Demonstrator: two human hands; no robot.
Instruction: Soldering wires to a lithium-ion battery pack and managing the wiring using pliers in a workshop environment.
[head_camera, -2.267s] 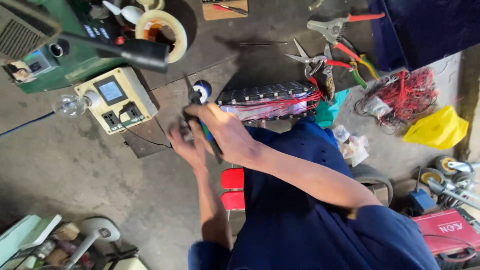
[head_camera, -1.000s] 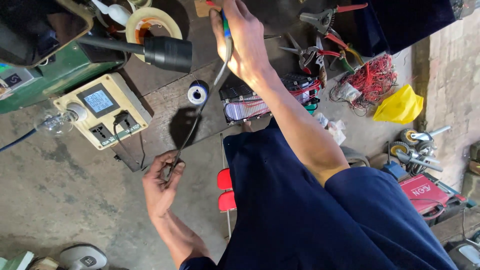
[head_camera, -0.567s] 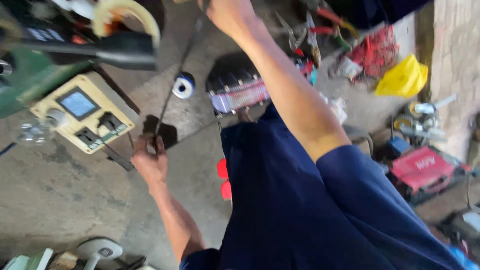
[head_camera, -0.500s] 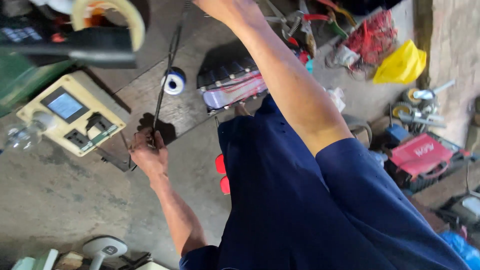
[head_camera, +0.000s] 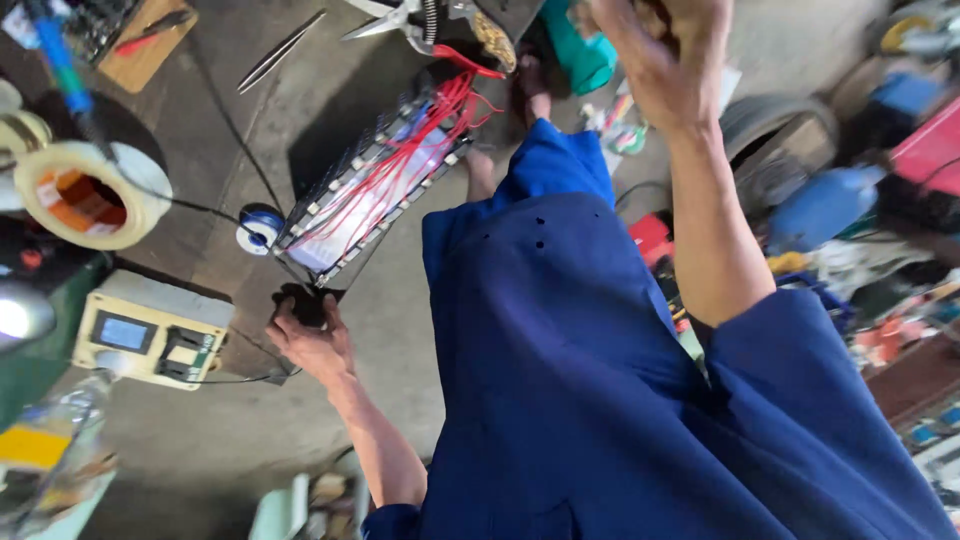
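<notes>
Low left hand (head_camera: 312, 340) gripping cable (head_camera: 200, 208), right hand (head_camera: 665, 55) raised

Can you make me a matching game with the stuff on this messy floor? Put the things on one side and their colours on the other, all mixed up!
Things:
1. roll of tape
2. wires on the long battery pack
3. small spool by the pack
4. box with a little screen

Colours:
A. red
B. cream box, blue screen
C. blue and white
D. pale outside, orange inside

Pairs: 1-D, 2-A, 3-C, 4-B

Bonus: the left hand rests beside the box, on the floor, holding a small dark thing. The right hand is lifted high.
</notes>
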